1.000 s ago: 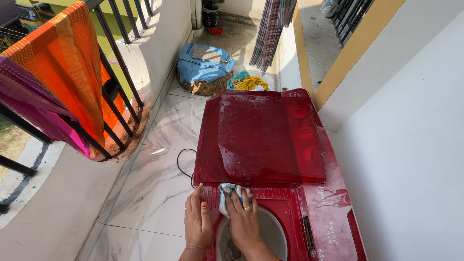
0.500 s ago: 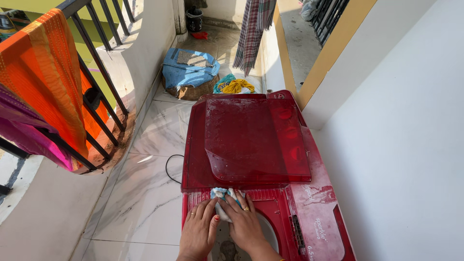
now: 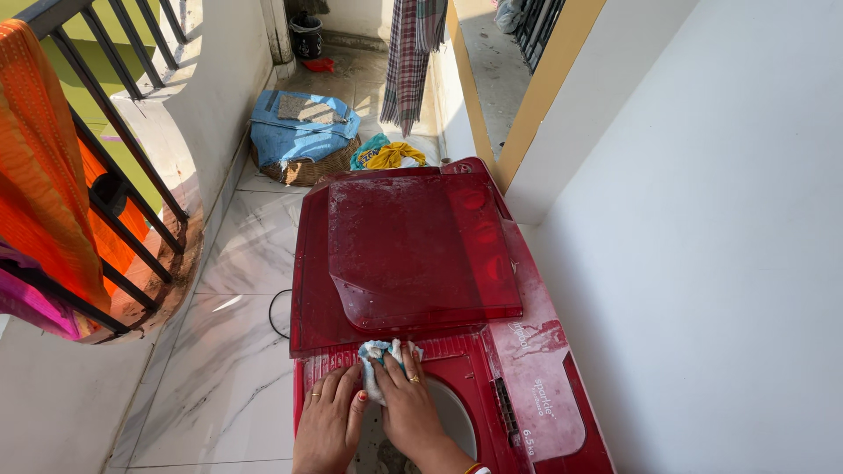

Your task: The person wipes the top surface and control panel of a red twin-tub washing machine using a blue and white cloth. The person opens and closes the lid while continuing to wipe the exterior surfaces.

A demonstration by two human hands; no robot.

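A dark red top-loading washing machine [image 3: 413,254] stands against the white wall, its translucent red lid closed over the far tub. My right hand [image 3: 406,405] presses a small white and blue cloth [image 3: 383,355] onto the machine's top, at the near edge of the lid. My left hand [image 3: 329,421] lies flat beside it, fingertips touching the cloth's left side. Below both hands is the round opening of the near tub [image 3: 452,417], partly hidden by my wrists.
An orange cloth [image 3: 48,167] hangs on the black railing [image 3: 132,184] at left. A basket with blue fabric [image 3: 301,132] and a yellow bundle [image 3: 393,156] sit on the marble floor [image 3: 233,342] beyond the machine. A checked cloth [image 3: 406,61] hangs further back.
My view has shifted slightly, so the machine sits more to the right. Both hands stay on the cloth at the lid's near edge, having slid a little to the left.
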